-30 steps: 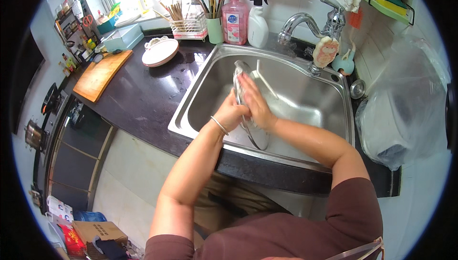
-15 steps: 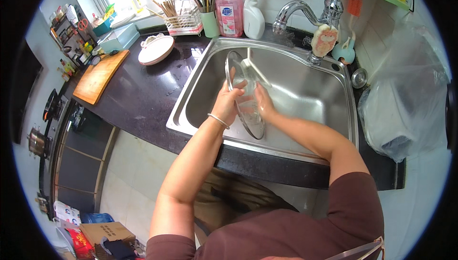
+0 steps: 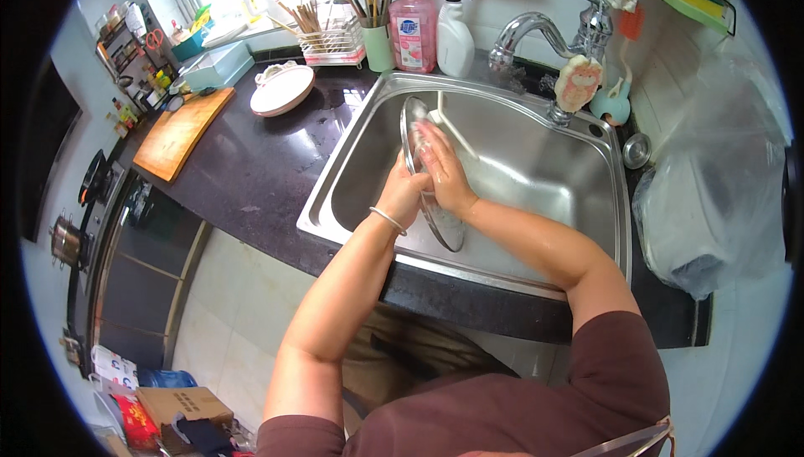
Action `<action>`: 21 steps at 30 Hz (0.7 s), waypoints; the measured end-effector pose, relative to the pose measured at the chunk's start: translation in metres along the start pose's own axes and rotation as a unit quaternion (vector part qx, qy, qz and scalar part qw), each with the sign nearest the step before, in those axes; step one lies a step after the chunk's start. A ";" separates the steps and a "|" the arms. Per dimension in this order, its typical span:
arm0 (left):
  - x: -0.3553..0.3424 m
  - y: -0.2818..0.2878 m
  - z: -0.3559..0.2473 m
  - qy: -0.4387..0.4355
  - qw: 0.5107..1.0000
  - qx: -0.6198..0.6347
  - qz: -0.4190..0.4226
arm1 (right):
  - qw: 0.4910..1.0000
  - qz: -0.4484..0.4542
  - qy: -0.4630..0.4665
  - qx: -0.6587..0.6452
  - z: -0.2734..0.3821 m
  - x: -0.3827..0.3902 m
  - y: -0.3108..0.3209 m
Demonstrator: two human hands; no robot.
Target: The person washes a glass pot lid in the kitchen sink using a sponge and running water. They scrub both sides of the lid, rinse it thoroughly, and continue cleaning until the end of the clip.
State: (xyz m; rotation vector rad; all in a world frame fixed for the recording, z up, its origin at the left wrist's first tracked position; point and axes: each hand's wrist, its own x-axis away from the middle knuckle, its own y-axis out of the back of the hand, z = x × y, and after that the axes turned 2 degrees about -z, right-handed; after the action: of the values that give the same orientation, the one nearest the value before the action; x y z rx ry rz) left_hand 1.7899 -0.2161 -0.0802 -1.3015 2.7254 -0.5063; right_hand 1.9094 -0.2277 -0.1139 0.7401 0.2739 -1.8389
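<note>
My left hand grips a glass pot lid with a steel rim, held nearly upright inside the steel sink. My right hand lies against the lid's right face, its fingers stretched out and shiny with water. A thin white bent object is in the sink behind the lid; what it is, I cannot tell.
Behind the sink are the faucet, a pink pump bottle and a white spray bottle. Left are a white dish and wooden board. A plastic-covered bulky object stands right of the sink.
My right hand dropped lower along the lid half a second ago and has since risen back up across its face. My left hand still holds the lid, which has shifted slightly.
</note>
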 end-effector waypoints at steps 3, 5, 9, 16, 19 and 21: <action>-0.001 -0.011 0.005 -0.048 0.998 0.019 0.021 | 0.995 0.047 0.088 0.024 0.019 -0.019 0.011; 0.001 -0.010 0.007 -0.031 0.998 -0.038 0.050 | 0.988 0.067 0.124 0.066 0.015 -0.040 0.025; 0.005 -0.011 0.008 -0.032 0.988 -0.070 0.132 | 0.964 0.119 0.121 0.205 0.013 -0.084 0.051; -0.003 -0.016 0.005 -0.047 0.988 -0.101 0.111 | 0.948 0.092 -0.051 0.301 0.002 -0.117 0.084; 0.000 -0.003 -0.004 0.009 0.996 -0.071 0.053 | 0.924 0.134 0.037 0.357 0.055 -0.081 0.035; 0.002 0.003 -0.001 -0.010 0.995 -0.072 0.068 | 0.839 0.134 0.320 0.419 0.060 -0.055 0.004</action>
State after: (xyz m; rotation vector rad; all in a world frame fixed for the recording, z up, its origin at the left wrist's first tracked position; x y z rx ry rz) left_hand 1.7864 -0.2157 -0.0800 -1.1321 2.8534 -0.2868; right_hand 1.9044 -0.2182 -0.0335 1.9074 -0.2453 -1.3370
